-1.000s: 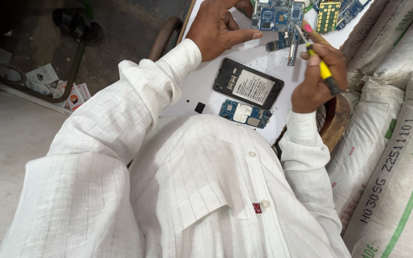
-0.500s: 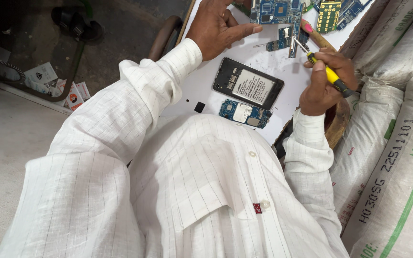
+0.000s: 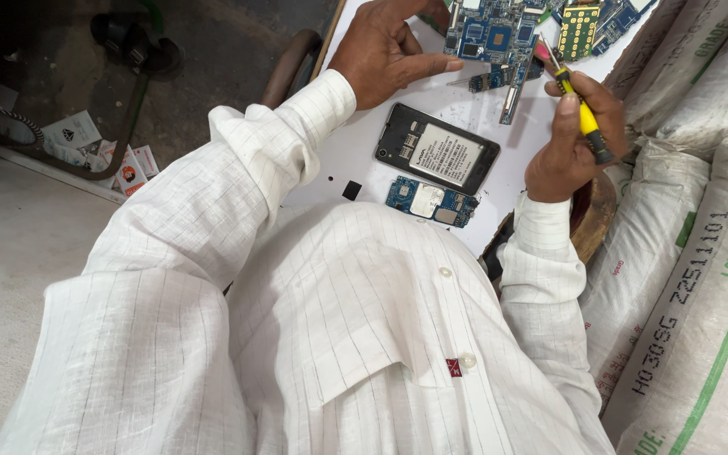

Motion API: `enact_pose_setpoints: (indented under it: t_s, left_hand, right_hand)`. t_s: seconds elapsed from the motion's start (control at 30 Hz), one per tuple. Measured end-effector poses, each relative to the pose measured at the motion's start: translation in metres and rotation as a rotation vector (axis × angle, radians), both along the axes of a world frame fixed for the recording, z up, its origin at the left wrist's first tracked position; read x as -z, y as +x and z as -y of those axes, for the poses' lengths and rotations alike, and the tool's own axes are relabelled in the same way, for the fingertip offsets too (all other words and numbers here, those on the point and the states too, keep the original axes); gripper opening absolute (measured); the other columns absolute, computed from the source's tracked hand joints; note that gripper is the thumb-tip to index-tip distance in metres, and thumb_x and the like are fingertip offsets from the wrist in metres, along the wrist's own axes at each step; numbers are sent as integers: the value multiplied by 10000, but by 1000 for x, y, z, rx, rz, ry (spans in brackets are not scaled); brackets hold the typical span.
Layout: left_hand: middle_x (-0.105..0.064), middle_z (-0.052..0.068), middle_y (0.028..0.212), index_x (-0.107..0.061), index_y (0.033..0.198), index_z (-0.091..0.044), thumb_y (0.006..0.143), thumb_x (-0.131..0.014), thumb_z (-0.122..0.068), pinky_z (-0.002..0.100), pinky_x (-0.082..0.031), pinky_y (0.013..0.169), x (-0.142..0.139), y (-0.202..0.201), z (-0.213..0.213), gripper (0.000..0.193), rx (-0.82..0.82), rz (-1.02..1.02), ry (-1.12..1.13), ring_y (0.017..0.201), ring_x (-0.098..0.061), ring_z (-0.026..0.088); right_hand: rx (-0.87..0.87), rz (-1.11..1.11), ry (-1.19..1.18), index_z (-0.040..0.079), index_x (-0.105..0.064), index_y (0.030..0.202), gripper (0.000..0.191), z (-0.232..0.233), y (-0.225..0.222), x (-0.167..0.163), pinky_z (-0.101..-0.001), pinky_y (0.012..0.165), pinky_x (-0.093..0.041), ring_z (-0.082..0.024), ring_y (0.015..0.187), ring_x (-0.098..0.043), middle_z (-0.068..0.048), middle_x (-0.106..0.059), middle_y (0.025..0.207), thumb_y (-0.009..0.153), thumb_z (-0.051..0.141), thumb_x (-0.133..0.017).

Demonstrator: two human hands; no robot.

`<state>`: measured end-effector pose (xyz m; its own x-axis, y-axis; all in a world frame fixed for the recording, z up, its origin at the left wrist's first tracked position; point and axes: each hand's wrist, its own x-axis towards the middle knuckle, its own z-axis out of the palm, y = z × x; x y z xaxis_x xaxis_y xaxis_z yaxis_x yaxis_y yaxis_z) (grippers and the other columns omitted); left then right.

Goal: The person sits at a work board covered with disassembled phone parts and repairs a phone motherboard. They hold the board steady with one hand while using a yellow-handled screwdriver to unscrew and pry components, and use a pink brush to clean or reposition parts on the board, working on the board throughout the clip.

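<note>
White board [image 3: 355, 152] crowded at its far edge; hands apart, right hand [image 3: 570, 139] gripping screwdriver [image 3: 581, 114].

white woven sacks [image 3: 701, 278] with green stripes right of opened phone [image 3: 436, 155]; small printed cartons [image 3: 99, 147] far left on floor.

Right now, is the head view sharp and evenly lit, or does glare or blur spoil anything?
Head view: soft, even daylight; the white work surface is bright but not blown out. The left hand, the right hand with its yellow screwdriver and the opened phone look sharp. The top left floor lies in dim shadow.
</note>
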<state>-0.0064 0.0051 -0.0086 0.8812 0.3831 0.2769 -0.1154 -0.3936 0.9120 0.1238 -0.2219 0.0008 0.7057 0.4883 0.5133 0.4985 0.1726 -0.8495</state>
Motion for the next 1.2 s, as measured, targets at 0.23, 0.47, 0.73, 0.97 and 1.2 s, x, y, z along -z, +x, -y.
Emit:
enact_pose_setpoints:
  t_s: [0.23,0.47,0.73,0.97,1.2]
  left_hand:
    - [-713,82,1259,-562,1437,-181,931,-932,-310,259,-679,648,-2,-1,0,640,14,43,56,731,-768,114]
    - [-716,86,1282,-526,1502,-213,952,-932,-295,255,-693,660,-1,0,0,688,25,44,32,736,-773,115]
    - [-720,76,1264,-492,1535,-226,930,-949,-284,250,-684,670,-1,-1,0,761,21,58,56,743,-760,101]
    - [-735,53,1234,-523,1528,-261,878,-1000,-284,244,-666,676,0,-2,-1,806,45,92,108,739,-725,91]
    - [-728,55,1204,-535,1506,-234,852,-1001,-274,248,-667,728,6,-3,-1,805,40,82,135,787,-738,97]
  right_hand:
    - [-41,96,-94,-23,-660,1328,259,-5,-7,-6,-360,1010,-577,-218,1091,-712,-150,-700,1222,1148,162,-632]
    - [-10,-9,-17,-36,-644,1318,238,-11,-2,-4,-408,1015,-594,-274,1173,-751,-172,-686,1253,1143,123,-630]
    - [-41,186,-106,22,-671,1289,224,-9,-12,1,-373,952,-649,-262,1087,-759,-176,-702,1219,1086,98,-612]
    - [-140,312,-291,6,-683,1316,254,-10,-26,-1,-361,1006,-568,-261,1134,-713,-186,-666,1284,1064,38,-678]
    - [-119,317,-345,27,-704,1324,274,-10,-27,3,-354,999,-551,-248,1095,-694,-180,-658,1258,1051,16,-728]
